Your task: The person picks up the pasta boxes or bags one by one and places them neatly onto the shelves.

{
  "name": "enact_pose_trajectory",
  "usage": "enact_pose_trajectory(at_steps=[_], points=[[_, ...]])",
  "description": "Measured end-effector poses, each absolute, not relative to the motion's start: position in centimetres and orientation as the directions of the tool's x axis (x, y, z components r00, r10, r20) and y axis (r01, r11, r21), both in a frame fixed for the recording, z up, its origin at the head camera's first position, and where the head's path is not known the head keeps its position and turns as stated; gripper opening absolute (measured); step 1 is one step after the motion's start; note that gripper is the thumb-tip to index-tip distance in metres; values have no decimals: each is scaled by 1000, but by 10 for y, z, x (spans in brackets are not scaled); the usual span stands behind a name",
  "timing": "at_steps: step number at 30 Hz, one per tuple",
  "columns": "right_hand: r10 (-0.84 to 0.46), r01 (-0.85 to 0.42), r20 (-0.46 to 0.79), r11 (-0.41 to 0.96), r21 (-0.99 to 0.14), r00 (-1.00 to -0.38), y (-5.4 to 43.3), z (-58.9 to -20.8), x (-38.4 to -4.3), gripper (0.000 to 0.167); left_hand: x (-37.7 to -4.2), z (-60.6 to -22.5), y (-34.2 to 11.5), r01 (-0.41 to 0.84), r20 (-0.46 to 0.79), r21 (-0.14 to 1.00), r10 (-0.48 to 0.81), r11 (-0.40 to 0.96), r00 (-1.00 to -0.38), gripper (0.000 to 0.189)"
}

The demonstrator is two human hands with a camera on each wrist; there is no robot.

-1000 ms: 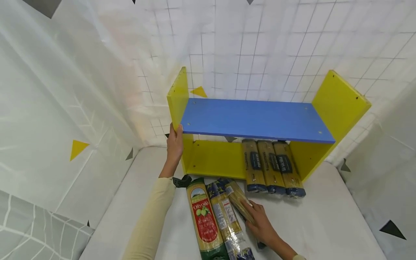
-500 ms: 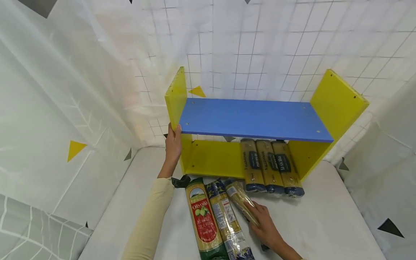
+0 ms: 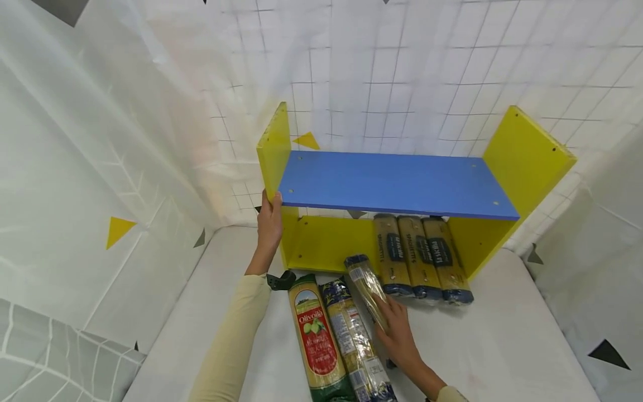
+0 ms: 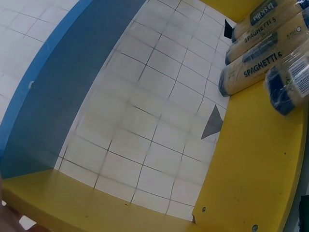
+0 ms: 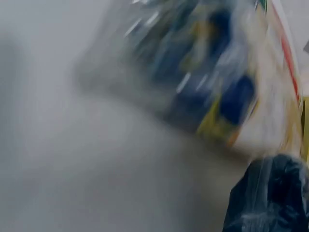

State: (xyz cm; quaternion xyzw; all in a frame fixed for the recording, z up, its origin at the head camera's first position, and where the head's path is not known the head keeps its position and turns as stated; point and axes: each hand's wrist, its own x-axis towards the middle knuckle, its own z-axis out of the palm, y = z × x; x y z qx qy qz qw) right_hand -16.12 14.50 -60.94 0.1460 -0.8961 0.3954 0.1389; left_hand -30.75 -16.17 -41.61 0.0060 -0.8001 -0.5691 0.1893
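Stretched forward, the left hand (image 3: 270,226) grips a yellow panel (image 3: 274,148), the right hand (image 3: 399,335) a pasta pack (image 3: 365,283).

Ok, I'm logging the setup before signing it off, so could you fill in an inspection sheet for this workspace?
Surface: white-covered table, bearing a yellow-and-blue shelf.
Job's things: three spaghetti packs side by side at the right of the shelf's bottom board, ends jutting past its front edge; Olivoilà pasta pack and blue-ended pasta pack on the table in front; held pasta pack with its far end at the bottom board, contact unclear.
Clutter: nothing seen.
Hands: left hand grips the shelf's left side panel; right hand grips the held pasta pack.
Cables: nothing seen.
Surroundings: white sheeting with grid lines and triangular patches.
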Motion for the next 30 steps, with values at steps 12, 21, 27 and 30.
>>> enact_pose_trajectory(at_steps=[12, 21, 27, 30], points=[[-80, -300, 342, 689, -659, -936, 118, -609, -172, 69, -307, -417, -161, 200, 295, 910, -228, 363, -928, 52], [-144, -319, 318, 725, -611, -937, 125, -606, -173, 71, -307, -416, -161, 214, 311, 907, -233, 364, -921, 50], [-203, -324, 265, 745, -583, -943, 142, -601, -165, 76, -308, -416, -161, 197, 281, 917, -212, 346, -936, 54], [-212, -304, 228, 788, -535, -950, 152, -598, -157, 79, -306, -414, -162, 190, 275, 920, -222, 342, -935, 54]])
